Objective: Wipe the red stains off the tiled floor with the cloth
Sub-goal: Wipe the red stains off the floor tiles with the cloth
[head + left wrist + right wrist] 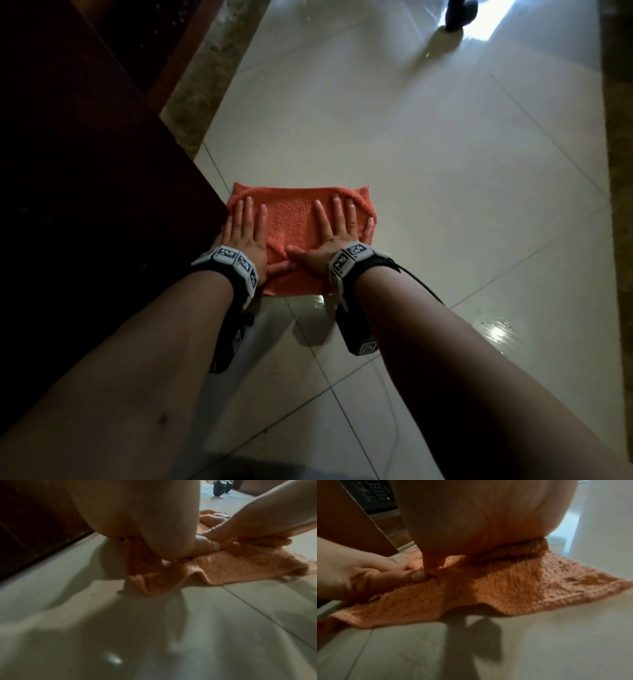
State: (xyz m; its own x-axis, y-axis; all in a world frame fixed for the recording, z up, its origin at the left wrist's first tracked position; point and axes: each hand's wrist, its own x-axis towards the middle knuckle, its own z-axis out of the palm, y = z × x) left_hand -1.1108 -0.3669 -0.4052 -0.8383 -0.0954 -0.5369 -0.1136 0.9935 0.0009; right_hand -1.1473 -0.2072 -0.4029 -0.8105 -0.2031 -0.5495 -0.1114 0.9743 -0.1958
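Observation:
An orange terry cloth (291,222) lies spread flat on the pale tiled floor (428,178). My left hand (245,228) presses on its left part with straight fingers. My right hand (337,228) presses on its right part, fingers spread and straight. The two thumbs meet near the cloth's near edge. In the left wrist view the cloth (231,566) wrinkles under my palm (145,520), with my right hand (257,519) beside it. In the right wrist view the cloth (505,588) bunches under my right palm (488,513), and my left thumb (412,576) lies on it. No red stains show around the cloth.
A dark wooden cabinet (85,171) stands close on the left, its corner almost touching the cloth. A stone skirting (212,78) runs along the left wall. A dark wheeled object (459,13) stands far ahead. A wet sheen (496,332) lies on the tiles to the right.

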